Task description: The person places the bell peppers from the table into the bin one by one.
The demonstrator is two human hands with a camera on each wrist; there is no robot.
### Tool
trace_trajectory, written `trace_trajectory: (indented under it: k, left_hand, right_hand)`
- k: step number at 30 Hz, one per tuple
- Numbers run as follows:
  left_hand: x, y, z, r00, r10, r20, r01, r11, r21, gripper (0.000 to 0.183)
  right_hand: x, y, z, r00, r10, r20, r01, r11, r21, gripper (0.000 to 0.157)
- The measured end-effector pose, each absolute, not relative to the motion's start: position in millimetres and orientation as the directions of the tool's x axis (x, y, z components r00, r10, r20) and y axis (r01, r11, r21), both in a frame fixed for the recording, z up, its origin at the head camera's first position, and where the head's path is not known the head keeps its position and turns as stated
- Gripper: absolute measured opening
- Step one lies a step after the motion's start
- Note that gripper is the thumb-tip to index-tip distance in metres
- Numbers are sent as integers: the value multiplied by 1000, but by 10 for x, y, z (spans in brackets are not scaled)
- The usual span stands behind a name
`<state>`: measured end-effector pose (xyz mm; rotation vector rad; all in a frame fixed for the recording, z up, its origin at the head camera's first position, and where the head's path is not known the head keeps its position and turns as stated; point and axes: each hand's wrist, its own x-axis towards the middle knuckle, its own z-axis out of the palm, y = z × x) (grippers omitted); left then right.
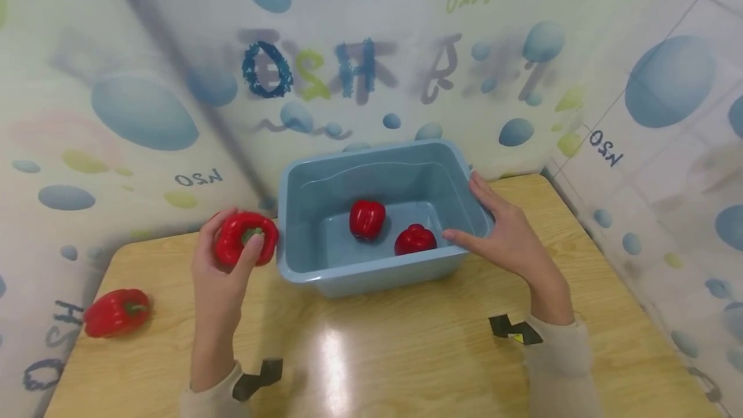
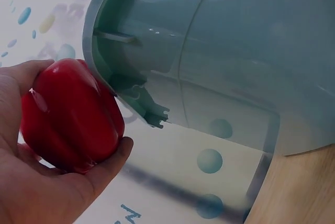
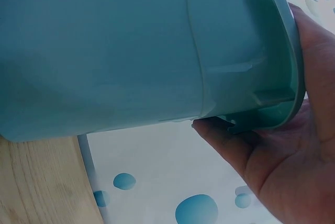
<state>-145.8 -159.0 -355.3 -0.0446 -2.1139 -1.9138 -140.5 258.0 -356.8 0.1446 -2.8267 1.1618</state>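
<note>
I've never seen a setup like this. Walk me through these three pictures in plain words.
There is no machine here: a person works with two bare hands. The wide picture comes from a camera worn on the head, looking forward and down. The other two come from cameras worn on the left and right wrists, each watching its own hand.

On the wooden table stands a blue tub with two red peppers inside. Another pepper lies on the table at the left.

The left grip holds a red pepper just outside the tub's left end. The right grip holds the tub by its right end.
</note>
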Motion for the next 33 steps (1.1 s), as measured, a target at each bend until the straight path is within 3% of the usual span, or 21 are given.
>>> trace_trajectory:
  k: [10, 33]
  left_hand:
    - [-1492, -1551, -3530, -949, -127, 287, 280, 70, 957, 59]
    - [-1479, -1515, -3524, -931, -96, 352, 337, 145, 930, 65]
  right_hand:
    - [-1401, 2582, -3554, -994, -50, 101, -107, 707, -699, 101]
    - [-1418, 2590, -3571, -993, -55, 102, -111, 702, -703, 101]
